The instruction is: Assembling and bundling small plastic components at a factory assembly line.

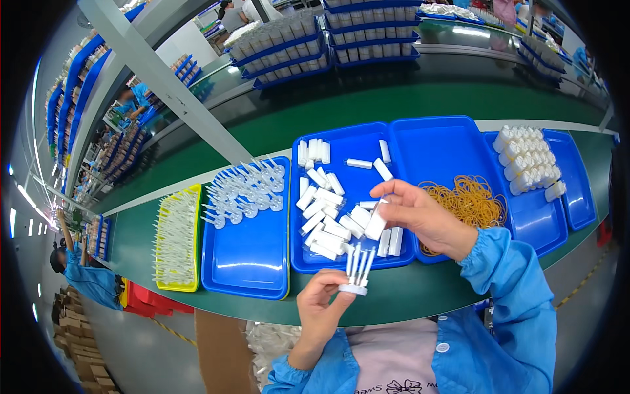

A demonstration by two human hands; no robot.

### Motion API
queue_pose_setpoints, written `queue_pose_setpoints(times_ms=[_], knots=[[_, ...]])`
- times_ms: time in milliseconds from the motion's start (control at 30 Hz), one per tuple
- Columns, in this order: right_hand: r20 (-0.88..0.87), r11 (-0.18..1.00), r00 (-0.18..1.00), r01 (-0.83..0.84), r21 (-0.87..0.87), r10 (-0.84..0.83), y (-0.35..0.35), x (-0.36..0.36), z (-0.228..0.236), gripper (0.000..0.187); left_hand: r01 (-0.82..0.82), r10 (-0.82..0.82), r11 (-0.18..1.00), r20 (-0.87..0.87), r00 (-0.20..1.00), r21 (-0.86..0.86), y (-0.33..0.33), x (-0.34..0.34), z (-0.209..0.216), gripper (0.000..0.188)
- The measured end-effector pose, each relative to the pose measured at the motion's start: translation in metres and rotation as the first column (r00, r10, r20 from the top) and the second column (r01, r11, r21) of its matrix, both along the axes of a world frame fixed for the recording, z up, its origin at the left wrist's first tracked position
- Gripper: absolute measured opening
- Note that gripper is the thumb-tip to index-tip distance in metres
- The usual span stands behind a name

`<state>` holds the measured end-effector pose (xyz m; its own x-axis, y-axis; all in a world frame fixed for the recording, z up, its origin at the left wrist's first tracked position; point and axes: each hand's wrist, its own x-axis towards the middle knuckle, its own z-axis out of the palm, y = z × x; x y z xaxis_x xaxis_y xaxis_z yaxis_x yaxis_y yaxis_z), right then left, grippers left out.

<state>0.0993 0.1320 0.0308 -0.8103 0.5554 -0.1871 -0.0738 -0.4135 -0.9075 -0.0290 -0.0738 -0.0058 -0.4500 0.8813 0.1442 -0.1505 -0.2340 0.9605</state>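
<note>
At the table (262, 303), left hand (321, 305) tilted rightward, grip pinching an upright pronged base (353, 289); right hand (425, 217) angled leftward. Its grip holds a white block (375, 225) over a blue tray (357, 136).

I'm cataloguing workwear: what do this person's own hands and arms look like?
The left hand and right hand are bare, without gloves. Loose, light-blue sleeves cover the arms; the right cuff is gathered near the wrist.

Factory assembly floor around you: green worktop (262, 310), trays (246, 248) of sorted parts (336, 228), tray stacks (289, 60) beyond, blue-clad workers (97, 287), cartons (82, 338) piled left.
</note>
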Motion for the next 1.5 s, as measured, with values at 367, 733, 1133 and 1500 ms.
queue_pose_setpoints(times_ms=[367, 733, 1133, 1500], knots=[[-0.034, 0.999, 0.999, 0.02, -0.045, -0.021, 0.004, 0.008, -0.012, 0.034, 0.131, -0.13, 0.987, 0.025, 0.991, -0.092, 0.017, 0.002, 0.002, 0.013], [-0.018, 0.974, 0.992, -0.118, 0.193, 0.124, 0.005, 0.018, -0.002, 0.027, 0.133, -0.165, 0.983, -0.284, 0.945, -0.129, 0.016, -0.007, 0.003, 0.012], [0.024, 0.889, 0.994, -0.11, 0.445, 0.111, -0.017, 0.011, -0.009, 0.027, -0.095, 0.083, 0.994, -0.22, 0.972, -0.047, 0.016, 0.001, -0.006, 0.019], [0.141, 0.125, 0.954, -0.111, 0.986, -0.265, 0.002, 0.004, -0.044, 0.023, -0.131, 0.128, 0.982, -0.032, 0.991, -0.138, 0.01, -0.019, -0.012, 0.021]])
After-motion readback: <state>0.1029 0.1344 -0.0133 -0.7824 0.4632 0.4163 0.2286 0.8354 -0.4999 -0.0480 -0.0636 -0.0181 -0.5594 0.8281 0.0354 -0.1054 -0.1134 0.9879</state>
